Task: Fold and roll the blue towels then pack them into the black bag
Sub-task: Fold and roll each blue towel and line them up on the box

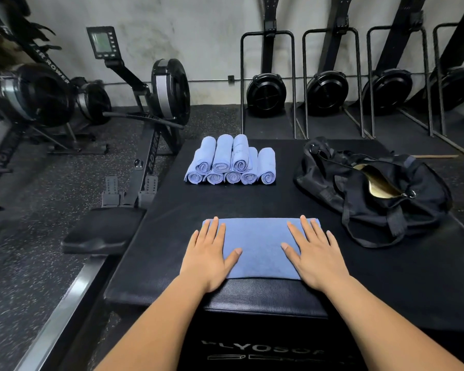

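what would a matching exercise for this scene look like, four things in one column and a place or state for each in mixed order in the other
Things:
1. folded towel
2. rolled towels
3. black bag
4. left hand

Places or states:
a. stacked in two layers at the far end of the plyo box
b. open, gold lining showing, lying at the right
c. spread flat near the front edge
d. fingers straight, pressing on the towel's left end

Pairs: 1-c, 2-a, 3-b, 4-d

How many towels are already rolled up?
8 rolls, piled left of the bag: five in the bottom row, three on top. More may be hidden behind them.
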The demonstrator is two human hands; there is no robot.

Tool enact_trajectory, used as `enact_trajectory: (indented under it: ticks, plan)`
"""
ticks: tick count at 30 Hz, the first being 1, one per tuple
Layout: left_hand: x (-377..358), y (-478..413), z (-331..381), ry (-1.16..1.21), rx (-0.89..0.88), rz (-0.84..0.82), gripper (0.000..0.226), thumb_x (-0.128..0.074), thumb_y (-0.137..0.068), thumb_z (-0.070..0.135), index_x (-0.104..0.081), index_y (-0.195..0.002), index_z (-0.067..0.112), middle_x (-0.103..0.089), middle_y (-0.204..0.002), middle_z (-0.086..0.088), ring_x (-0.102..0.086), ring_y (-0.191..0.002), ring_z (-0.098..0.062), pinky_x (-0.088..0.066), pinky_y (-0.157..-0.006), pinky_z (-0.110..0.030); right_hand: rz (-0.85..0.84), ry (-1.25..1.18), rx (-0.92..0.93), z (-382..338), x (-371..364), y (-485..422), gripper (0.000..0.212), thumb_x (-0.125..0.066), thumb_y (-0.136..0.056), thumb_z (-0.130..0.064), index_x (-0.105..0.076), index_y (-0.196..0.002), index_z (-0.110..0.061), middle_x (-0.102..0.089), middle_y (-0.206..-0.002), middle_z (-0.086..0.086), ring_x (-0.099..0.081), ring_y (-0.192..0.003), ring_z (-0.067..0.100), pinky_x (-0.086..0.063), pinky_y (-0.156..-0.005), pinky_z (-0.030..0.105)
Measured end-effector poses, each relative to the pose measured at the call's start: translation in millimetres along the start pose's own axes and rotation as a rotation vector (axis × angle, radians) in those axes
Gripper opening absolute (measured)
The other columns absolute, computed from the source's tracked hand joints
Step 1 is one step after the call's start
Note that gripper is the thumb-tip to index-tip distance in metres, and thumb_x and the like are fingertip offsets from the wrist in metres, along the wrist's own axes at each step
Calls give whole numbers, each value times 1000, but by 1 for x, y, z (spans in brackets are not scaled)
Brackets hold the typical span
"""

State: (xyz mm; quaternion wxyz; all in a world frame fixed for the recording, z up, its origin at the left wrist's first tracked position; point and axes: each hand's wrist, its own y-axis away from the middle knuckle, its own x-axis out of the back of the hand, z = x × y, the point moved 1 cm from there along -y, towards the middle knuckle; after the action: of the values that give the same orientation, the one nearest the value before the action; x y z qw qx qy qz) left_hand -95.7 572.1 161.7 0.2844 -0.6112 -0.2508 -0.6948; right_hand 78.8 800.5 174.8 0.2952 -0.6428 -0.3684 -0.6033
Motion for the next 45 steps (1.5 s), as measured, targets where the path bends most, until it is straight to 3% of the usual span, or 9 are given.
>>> enact_trajectory:
  ticks: [6, 9, 12, 19, 27, 31, 35, 40, 45]
  plan:
    - [0, 26, -8, 64, 62, 191, 79, -11, -103, 63, -20, -167, 17, -5, -177, 4, 7, -162, -15, -3, -132, -40, 37, 83, -60, -4, 2, 5, 91, 14, -87, -72, -4, -167, -34, 10, -176, 0, 16, -160, 25, 2, -129, 50]
    - [0, 28, -7, 83, 12, 254, 71, -20, -106, 57, -28, -164, 17, -14, -175, 4, 1, -163, -15, -7, -131, -41, 81, 76, 110, -18, 6, 5, 86, 9, -95, -69, -19, -167, -32, 1, -176, 1, 5, -162, 28, -6, -129, 48]
    - [0, 29, -6, 93, -15, 270, 68, -25, -108, 55, -31, -164, 19, -16, -175, 5, -1, -162, -13, -10, -131, -41, 2, -30, 235, -30, -5, 13, 88, 17, -88, -81, -7, -165, -47, 8, -175, -10, 12, -161, 18, 1, -130, 45]
    - [1, 31, -7, 109, -16, 293, 68, -24, -108, 56, -32, -164, 19, -21, -174, 5, -4, -162, -13, -16, -129, -42, -61, -204, -263, -86, -2, 28, 79, -11, -99, -76, -3, -167, -36, 16, -175, 3, 19, -159, 32, 7, -127, 56]
    - [3, 32, -5, 111, -25, 268, 65, -26, -108, 56, -34, -163, 24, -24, -173, 6, -10, -162, -16, -18, -128, -38, -41, -43, 196, -56, 1, 1, 69, -9, -100, -76, -5, -164, -50, 10, -175, -13, 16, -161, 17, 5, -130, 46]
    - [3, 28, -6, 115, -18, 258, 66, -24, -107, 60, -36, -162, 25, -22, -173, 5, -9, -162, -16, -19, -128, -39, 23, -90, -21, -79, -8, 14, 67, -11, -103, -70, -7, -165, -45, 8, -176, -5, 14, -161, 23, 4, -129, 49]
    - [1, 27, -7, 134, -13, 247, 68, -22, -106, 63, -35, -162, 27, -18, -174, 5, -6, -162, -14, -17, -128, -37, -50, -379, -257, -129, 1, 25, 66, -22, -105, -65, -12, -166, -41, 8, -176, -1, 15, -160, 29, 6, -129, 50]
    - [2, 30, -6, 159, -27, 250, 67, -26, -106, 63, -37, -161, 27, -22, -173, 5, -11, -161, -14, -19, -127, -36, 16, -267, 29, -112, 18, 7, 63, -25, -106, -64, -21, -164, -40, 0, -176, -6, 5, -161, 28, -9, -129, 48]
    - [5, 31, -5, 95, -66, 244, 68, -24, -106, 64, -35, -162, 28, -20, -174, 8, -8, -162, -14, -15, -129, -43, -11, -22, 239, -73, -10, 12, 69, -10, -103, -73, -1, -165, -46, 12, -175, -7, 16, -161, 18, 2, -131, 43]
